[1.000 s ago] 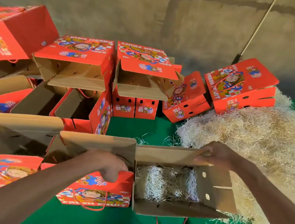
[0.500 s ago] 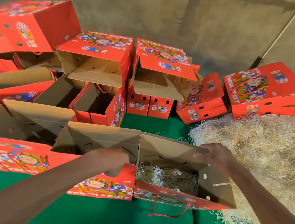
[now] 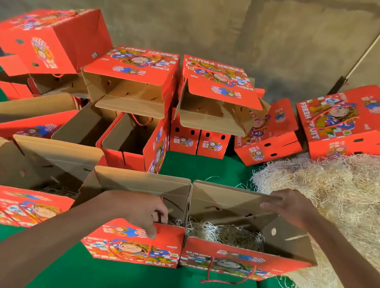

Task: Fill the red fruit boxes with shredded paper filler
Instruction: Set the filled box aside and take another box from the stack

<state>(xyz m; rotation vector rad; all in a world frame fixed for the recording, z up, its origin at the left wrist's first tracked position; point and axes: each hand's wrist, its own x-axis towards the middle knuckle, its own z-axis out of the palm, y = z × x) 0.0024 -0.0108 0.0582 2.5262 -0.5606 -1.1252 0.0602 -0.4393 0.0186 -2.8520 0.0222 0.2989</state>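
Open boxes: I count two side by side before me, the left box point(image 3: 133, 244) touching the right box point(image 3: 237, 259), both holding filler.
Left hand point(image 3: 142, 212): fingers pinch the left box's front wall.
Right hand point(image 3: 289, 207): fingers flat on the right box's back flap.
Filler point(image 3: 346, 191): one heap right of the right box.

Your left hand point(image 3: 144, 212) reaches forward from a bare forearm, fingers curled down and thumb pinching against them. Your right hand point(image 3: 292, 208) stretches out palm-down, fingers nearly straight.
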